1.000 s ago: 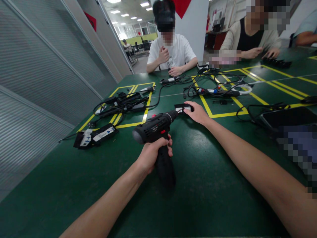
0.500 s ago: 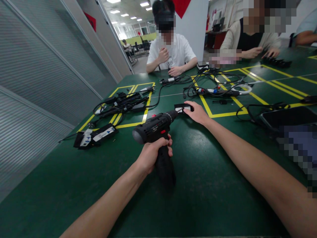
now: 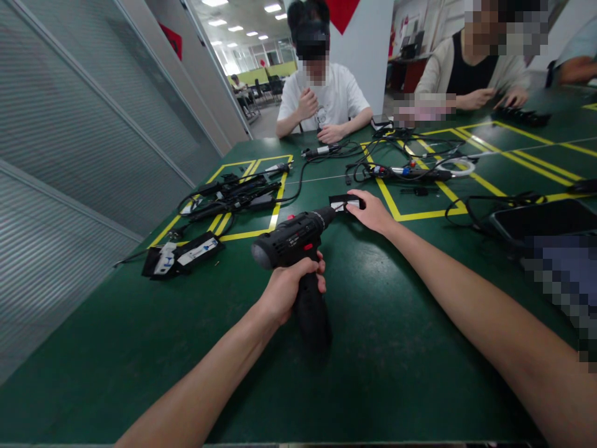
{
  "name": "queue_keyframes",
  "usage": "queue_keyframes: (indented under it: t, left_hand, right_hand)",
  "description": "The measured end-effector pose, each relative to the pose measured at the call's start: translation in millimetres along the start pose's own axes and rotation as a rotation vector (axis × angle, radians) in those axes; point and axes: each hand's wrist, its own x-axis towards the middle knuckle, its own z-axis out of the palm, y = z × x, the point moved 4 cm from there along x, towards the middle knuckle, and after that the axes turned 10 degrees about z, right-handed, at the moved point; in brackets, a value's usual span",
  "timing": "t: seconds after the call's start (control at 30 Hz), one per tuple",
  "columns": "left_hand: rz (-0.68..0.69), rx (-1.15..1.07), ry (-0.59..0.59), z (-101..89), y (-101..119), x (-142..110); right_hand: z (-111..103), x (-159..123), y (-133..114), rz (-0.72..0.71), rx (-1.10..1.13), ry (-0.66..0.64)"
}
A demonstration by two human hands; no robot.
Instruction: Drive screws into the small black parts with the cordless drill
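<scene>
My left hand [image 3: 291, 283] is wrapped round the grip of a black cordless drill [image 3: 298, 236] with red buttons. The drill points forward and right, and its bit reaches a small black box with a white face [image 3: 339, 203]. Whether the bit touches the box or enters it, I cannot tell. My right hand [image 3: 370, 211] grips the right end of that box on the green table [image 3: 382, 348], thumb in front and fingers behind. Part of the box is hidden by those fingers.
Black tools and cables [image 3: 233, 193] lie at the left inside yellow tape. A black case with white labels [image 3: 198, 252] lies nearer. More cabled tools [image 3: 401, 173] lie beyond my right hand. A phone [image 3: 545, 221] is at the right. A person in white [image 3: 342, 93] sits opposite.
Almost nothing differs. The view has shifted very slightly, while both hands, the drill and the box keep their places.
</scene>
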Motion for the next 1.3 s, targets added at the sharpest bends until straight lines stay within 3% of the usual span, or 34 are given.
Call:
queue_keyframes:
  t: [1.3]
  left_hand:
    - [0.014, -0.024, -0.006, 2.6, 1.7, 0.2]
  right_hand:
    - [-0.4, -0.9, 0.9, 0.002, -0.01, 0.011]
